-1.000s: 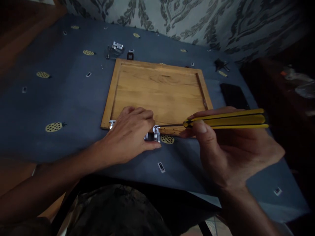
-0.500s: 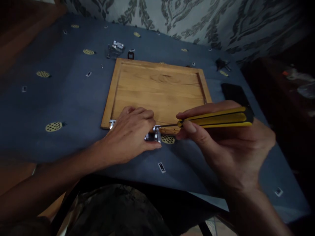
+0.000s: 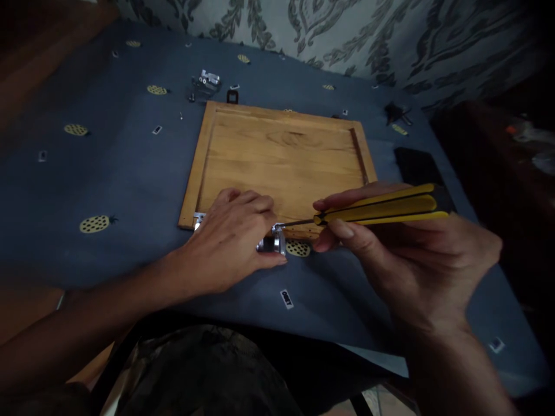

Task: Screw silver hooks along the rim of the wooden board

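Observation:
A framed wooden panel (image 3: 277, 156) lies flat on a blue cloth. At its near edge sits a metal hinge (image 3: 272, 241). My left hand (image 3: 229, 240) covers most of that hinge, fingers curled over it and pressing it against the panel. My right hand (image 3: 407, 260) grips a yellow and black screwdriver (image 3: 377, 209) lying almost level, pointing left. The thin shaft's tip meets the hinge just past my left fingertips.
The blue cloth (image 3: 108, 173) has pineapple prints and small labels. A second metal hinge (image 3: 208, 80) and small screws lie beyond the panel's far left corner. A dark flat object (image 3: 416, 166) rests right of the panel. Patterned wallpaper stands behind; dark furniture is on the right.
The right hand shifted slightly left along the screwdriver handle and turned a little; the tip stayed on the hinge. The left hand has not moved.

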Motion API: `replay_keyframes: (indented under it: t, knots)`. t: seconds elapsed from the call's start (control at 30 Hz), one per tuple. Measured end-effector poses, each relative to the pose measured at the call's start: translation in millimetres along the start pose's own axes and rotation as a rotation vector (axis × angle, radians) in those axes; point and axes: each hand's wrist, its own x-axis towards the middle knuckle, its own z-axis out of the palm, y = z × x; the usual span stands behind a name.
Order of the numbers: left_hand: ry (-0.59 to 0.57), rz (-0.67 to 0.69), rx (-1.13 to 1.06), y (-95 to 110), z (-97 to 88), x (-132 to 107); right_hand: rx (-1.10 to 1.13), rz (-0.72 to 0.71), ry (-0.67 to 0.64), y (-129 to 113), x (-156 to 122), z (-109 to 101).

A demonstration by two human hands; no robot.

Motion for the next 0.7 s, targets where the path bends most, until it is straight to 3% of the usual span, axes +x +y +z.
replay_keyframes:
  t: [0.43, 0.63, 0.7]
  knots:
    - [-0.001, 0.001, 0.009, 1.4, -1.6, 0.4, -0.266, -0.034, 0.148, -7.2, -15.6, 16.1]
    - [-0.006, -0.01, 0.025, 0.1, -0.9, 0.4, -0.302, -0.018, 0.17, -9.8, -13.9, 18.3]
    - [0.0, -0.006, 0.018, -0.8, -0.3, -0.4, -0.257, -0.038, 0.252, -11.2, -11.3, 16.7]
